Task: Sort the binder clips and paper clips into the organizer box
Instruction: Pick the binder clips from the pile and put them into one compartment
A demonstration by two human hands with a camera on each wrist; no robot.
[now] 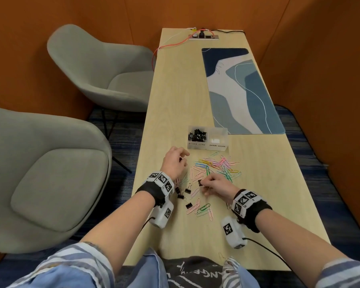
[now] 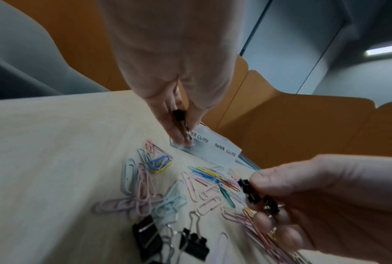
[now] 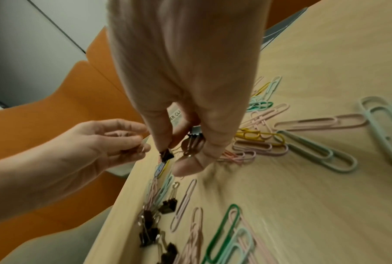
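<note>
A clear two-part organizer box [image 1: 207, 144] stands mid-table. Its left part, labelled binder clips, holds several black clips [image 1: 197, 135]; the paper-clip part looks nearly bare. Coloured paper clips [image 1: 216, 166] lie scattered in front of it. Several loose black binder clips [image 1: 188, 191] lie near the table's left edge. My left hand [image 1: 182, 161] hovers left of the pile and pinches a small black binder clip [image 2: 179, 115]. My right hand [image 1: 204, 183] pinches another black binder clip [image 3: 167, 155] over the pile, with a second binder clip [image 3: 194, 137] tucked in its palm.
A blue patterned mat [image 1: 241, 90] lies on the far right of the wooden table [image 1: 268, 173]. Cables and a power strip [image 1: 203, 36] sit at the far end. Two grey chairs [image 1: 50, 173] stand left of the table. Orange walls enclose the booth.
</note>
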